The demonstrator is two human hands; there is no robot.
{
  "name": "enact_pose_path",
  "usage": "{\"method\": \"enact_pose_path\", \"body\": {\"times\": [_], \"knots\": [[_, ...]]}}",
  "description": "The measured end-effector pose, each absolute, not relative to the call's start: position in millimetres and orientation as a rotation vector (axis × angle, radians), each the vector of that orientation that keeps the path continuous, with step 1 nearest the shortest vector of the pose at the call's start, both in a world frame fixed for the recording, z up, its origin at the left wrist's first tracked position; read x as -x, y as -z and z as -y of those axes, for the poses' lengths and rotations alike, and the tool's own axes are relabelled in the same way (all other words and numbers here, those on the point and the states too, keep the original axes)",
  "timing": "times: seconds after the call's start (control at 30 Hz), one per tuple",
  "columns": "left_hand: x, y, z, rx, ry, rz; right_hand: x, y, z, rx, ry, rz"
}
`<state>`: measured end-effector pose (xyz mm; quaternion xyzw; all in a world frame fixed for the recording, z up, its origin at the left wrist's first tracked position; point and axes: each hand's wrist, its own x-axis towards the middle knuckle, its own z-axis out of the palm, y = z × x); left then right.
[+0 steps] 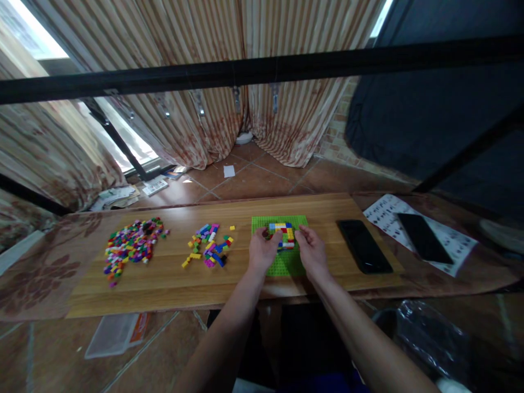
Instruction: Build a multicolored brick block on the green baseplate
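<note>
A green baseplate [286,263] lies on the wooden board, with a small build of coloured bricks [283,230] on its far half. My left hand [263,249] rests on the plate's left side, fingers curled in against the build. My right hand [311,249] sits on the right side, its fingers also curled toward the bricks. What the fingertips pinch, if anything, is too small to make out.
A small heap of loose bricks [208,245] lies left of the plate, a bigger heap [131,246] further left. A black phone [363,245] lies right of the plate; another phone [423,238] rests on a printed sheet [450,240]. A black bar [262,71] crosses overhead.
</note>
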<state>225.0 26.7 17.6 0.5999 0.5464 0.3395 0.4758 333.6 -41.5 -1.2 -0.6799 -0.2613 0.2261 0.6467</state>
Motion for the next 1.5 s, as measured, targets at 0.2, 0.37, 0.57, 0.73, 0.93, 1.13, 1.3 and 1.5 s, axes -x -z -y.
{"method": "enact_pose_path", "body": {"times": [0.2,0.37,0.57,0.73,0.93,1.13,1.3,1.5], "knots": [[-228.8,-24.6,-26.0,-1.506,-0.786,-1.372,-327.5,-1.9,32.0,1.486,-0.607,0.673],[-230.0,-27.1,-23.2,-1.504,-0.791,-1.391,-328.2,-1.9,28.2,1.501,-0.626,0.651],[-226.7,-22.5,-28.1,-1.392,-0.832,-1.318,-334.6,-10.5,26.3,1.504,-0.645,0.633],[-219.8,-17.9,-26.3,-1.296,-0.861,-1.245,-347.3,-15.5,12.7,1.614,-0.556,0.715],[-211.5,-5.8,-13.9,-1.389,-0.865,-1.22,-344.8,-3.0,6.6,1.715,-0.494,0.883],[-211.8,-1.2,-7.0,-1.46,-0.896,-1.223,-341.8,-4.3,13.9,1.807,-0.484,0.966],[-193.3,-12.7,2.6,-1.497,-0.933,-1.205,-342.2,-6.7,16.3,1.925,-0.444,1.029],[-116.1,-20.1,23.6,-1.496,-1.063,-1.304,-339.1,-6.9,19.9,2.024,-0.416,1.028]]}}
